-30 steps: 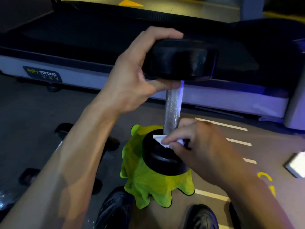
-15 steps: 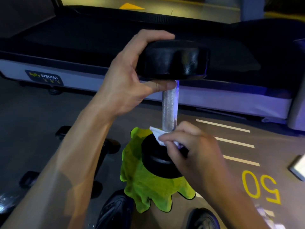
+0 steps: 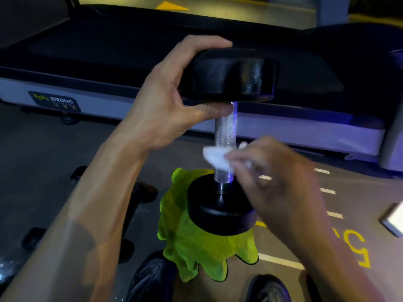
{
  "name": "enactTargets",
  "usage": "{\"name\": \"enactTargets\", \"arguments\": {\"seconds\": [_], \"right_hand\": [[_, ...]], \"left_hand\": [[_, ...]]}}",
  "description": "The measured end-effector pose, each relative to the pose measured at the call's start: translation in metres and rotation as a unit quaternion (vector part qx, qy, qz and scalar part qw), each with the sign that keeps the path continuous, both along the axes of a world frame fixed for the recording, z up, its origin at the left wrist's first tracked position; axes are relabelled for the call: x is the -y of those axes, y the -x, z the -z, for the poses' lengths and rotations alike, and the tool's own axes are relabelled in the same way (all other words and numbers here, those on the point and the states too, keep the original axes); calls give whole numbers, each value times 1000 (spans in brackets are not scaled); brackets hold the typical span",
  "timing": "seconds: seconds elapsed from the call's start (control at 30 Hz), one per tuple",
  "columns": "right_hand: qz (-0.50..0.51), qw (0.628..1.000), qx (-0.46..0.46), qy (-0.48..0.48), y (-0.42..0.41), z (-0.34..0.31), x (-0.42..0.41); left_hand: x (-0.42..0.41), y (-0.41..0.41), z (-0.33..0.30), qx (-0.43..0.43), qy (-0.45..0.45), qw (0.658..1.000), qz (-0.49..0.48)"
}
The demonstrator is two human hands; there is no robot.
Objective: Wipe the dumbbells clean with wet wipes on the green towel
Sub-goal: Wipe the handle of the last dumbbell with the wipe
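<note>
A black dumbbell (image 3: 224,131) with a knurled silver handle stands upright, its lower head (image 3: 216,212) resting on the crumpled green towel (image 3: 196,247) on the floor. My left hand (image 3: 165,105) grips the upper head, fingers over the top and thumb beneath it. A white wet wipe (image 3: 216,158) is pinched in my right hand (image 3: 277,179) and pressed against the lower part of the handle. The right hand is blurred by motion.
A treadmill (image 3: 152,62) with a grey side rail runs across the back. More black dumbbells (image 3: 139,192) lie on the floor to the left. My two dark shoes (image 3: 150,280) are at the bottom. A white object (image 3: 392,216) lies at the right edge, near yellow floor markings.
My right hand has lifted the wipe from the top of the lower head up onto the handle. The left hand keeps its hold on the upper head.
</note>
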State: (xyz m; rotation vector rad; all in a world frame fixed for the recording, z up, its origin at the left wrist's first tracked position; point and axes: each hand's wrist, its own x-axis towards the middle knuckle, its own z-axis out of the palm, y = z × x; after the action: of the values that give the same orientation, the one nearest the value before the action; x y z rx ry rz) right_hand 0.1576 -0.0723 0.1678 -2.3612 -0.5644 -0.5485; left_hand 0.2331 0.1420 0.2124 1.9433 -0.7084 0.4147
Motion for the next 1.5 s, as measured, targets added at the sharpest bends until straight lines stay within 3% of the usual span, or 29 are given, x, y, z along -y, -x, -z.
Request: {"name": "enactTargets", "arguments": {"seconds": [0.07, 0.13, 0.3, 0.43, 0.53, 0.63, 0.8, 1.0, 1.13, 1.37, 1.5], "right_hand": [[43, 994, 68, -75, -5, -10, 4], [33, 994, 57, -82, -3, -5, 2], [-88, 983, -161, 1, 1, 9, 6], [-87, 970, -222, 47, -9, -6, 8], [-47, 984, -157, 69, -3, 4, -1], [-9, 999, -46, 18, 10, 19, -12], [82, 987, 133, -48, -21, -4, -22], [34, 996, 77, -5, 2, 23, -19], [8, 998, 40, 46, -6, 9, -23], [-14, 998, 27, 62, 3, 2, -26], [7, 996, 63, 70, -16, -2, -29]], "left_hand": [[-2, 1, -2, -3, -9, 1000, 10], [-3, 2, -4, -16, 0, 1000, 23], [1, 4, -6, -19, 9, 1000, 5], [4, 6, -8, -28, 16, 999, -5], [5, 7, -7, -36, 33, 999, -10], [5, 10, -7, -62, 73, 995, -10], [10, 14, -10, -74, 78, 994, 4], [7, 7, -9, -76, 86, 993, -13], [7, 4, -8, -69, 74, 995, -15], [5, -3, -6, -52, 60, 997, -18], [7, -4, -5, -42, 55, 997, -17]]}}
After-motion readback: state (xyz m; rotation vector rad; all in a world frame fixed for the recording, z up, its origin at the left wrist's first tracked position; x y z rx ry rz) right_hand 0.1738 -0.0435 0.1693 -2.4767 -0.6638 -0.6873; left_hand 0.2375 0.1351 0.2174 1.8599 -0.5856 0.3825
